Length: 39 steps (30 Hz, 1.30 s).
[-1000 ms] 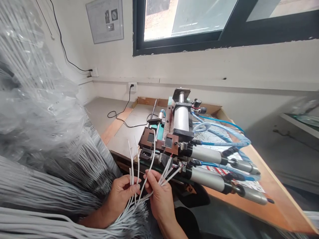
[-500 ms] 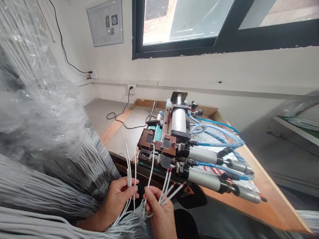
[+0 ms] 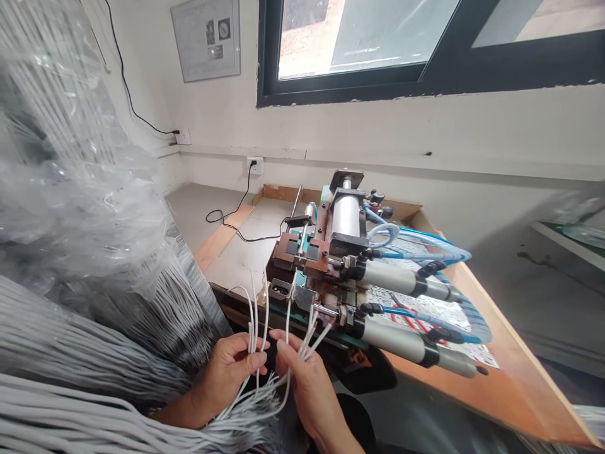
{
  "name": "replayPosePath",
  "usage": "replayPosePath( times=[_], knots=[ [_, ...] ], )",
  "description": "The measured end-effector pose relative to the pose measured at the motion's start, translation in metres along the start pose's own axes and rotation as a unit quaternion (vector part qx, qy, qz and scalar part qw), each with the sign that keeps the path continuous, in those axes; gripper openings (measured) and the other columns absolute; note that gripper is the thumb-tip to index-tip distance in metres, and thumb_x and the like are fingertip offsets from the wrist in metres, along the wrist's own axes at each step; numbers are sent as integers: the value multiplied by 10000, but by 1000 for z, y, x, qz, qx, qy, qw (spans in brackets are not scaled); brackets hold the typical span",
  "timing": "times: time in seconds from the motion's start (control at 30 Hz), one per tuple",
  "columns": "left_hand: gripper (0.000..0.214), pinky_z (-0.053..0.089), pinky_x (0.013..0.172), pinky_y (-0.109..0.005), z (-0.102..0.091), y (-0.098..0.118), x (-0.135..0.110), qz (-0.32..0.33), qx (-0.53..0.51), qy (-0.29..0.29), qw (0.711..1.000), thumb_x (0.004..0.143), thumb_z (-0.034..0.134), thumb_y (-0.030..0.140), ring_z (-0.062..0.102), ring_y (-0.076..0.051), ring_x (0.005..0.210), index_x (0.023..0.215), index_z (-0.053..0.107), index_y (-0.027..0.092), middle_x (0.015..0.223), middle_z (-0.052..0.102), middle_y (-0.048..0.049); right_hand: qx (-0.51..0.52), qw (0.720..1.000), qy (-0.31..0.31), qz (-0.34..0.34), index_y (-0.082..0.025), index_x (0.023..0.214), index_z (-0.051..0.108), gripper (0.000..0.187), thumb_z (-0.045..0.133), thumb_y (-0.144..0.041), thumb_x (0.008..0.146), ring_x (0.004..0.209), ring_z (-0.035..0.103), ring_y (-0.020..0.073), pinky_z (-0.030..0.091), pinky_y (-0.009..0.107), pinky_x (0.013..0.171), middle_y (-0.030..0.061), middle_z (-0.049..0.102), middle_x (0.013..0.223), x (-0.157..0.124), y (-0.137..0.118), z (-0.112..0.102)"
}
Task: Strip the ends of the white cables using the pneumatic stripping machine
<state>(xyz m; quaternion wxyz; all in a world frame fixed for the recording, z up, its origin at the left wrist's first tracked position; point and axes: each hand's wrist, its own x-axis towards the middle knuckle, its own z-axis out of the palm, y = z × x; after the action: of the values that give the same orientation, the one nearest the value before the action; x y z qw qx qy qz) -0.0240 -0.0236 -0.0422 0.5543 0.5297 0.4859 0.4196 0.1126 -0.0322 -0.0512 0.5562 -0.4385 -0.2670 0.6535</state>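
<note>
My left hand [image 3: 230,372] pinches several white cables [image 3: 256,309] between thumb and fingers, with their ends pointing up. My right hand [image 3: 307,381] is closed on several more white cables [image 3: 309,334], some fanning to the right with reddish tips. One single cable [image 3: 288,312] rises from my right fingers to the front of a pneumatic machine [image 3: 347,214]. Its top reaches the area below the brown blocks [image 3: 299,251], which stand close together; whether they grip it I cannot tell. Loose cable lengths [image 3: 255,410] hang below both hands.
Big bundles of grey-white cables [image 3: 70,334], partly under clear plastic [image 3: 94,214], fill the left side. Silver cylinders [image 3: 394,337] and blue air hoses [image 3: 425,255] jut out right of the machine. It stands on a wooden-edged bench [image 3: 515,403] below a window [image 3: 359,38].
My right hand has turned and its fanned cables have swung up toward the machine's lower cylinder. The brown blocks have come closer together. The view has shifted slightly.
</note>
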Motion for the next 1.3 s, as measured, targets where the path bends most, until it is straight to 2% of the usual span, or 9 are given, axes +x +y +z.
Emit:
replayPosePath(
  times=[0.1,0.17,0.27,0.37,0.57,0.8,1.07,1.17,1.3],
  knots=[
    [164,446,534,-237,-1,0,-1,32,49,-46,997,680,627,284,575,-135,535,746,703,154,579,625,-12,13,999,-32,-16,-146,774,675,275,682,-388,642,466,354,88,298,220,465,-36,457,497,4,-3,5],
    [154,443,571,-239,-3,-1,-1,59,83,-68,992,698,610,271,570,-140,581,700,711,154,592,629,-24,2,999,-27,-47,-156,716,671,216,682,-362,652,505,396,97,328,226,492,-19,499,547,4,0,6],
    [150,450,574,-238,-4,-3,-1,63,88,-65,992,703,609,270,570,-143,603,715,712,162,633,625,-30,-10,995,41,-89,-166,728,681,194,696,-340,645,506,403,91,326,220,486,-20,517,561,1,10,4],
    [193,464,523,-240,-2,-5,-1,35,40,-40,998,715,596,297,588,-143,574,828,699,178,699,613,-31,18,990,106,-88,-169,746,692,229,712,-358,618,458,370,74,297,213,447,-32,498,520,1,16,1],
    [270,466,509,-235,-1,1,-1,35,3,-32,999,777,512,326,583,-131,560,922,678,169,699,555,-23,37,986,136,-87,-155,809,689,286,736,-335,592,422,340,59,262,204,415,-53,455,470,7,16,-1],
    [300,465,517,-234,-4,-3,2,67,17,-40,997,794,488,345,546,-96,514,936,659,143,650,524,-7,70,973,202,-87,-147,777,684,328,767,-345,529,531,503,104,364,216,474,10,611,616,9,13,6],
    [321,469,525,-249,-5,-6,2,59,12,-54,997,804,467,357,547,-102,526,951,644,132,666,523,-13,67,985,152,-53,-109,737,669,324,766,-345,537,405,331,43,217,185,388,-38,489,478,18,5,9],
    [316,462,502,-233,-4,-5,3,59,25,-45,997,788,488,365,548,-92,503,905,656,124,671,519,-12,62,991,110,-42,-123,757,668,294,745,-343,578,424,323,44,233,189,412,-44,482,508,18,1,8],
    [268,439,451,-205,-3,-8,3,48,36,-40,997,732,570,352,550,-84,472,820,670,119,688,541,-13,37,999,7,28,-121,775,685,341,714,-410,596,473,380,84,306,220,476,-32,471,509,17,-4,9]
  ],
)
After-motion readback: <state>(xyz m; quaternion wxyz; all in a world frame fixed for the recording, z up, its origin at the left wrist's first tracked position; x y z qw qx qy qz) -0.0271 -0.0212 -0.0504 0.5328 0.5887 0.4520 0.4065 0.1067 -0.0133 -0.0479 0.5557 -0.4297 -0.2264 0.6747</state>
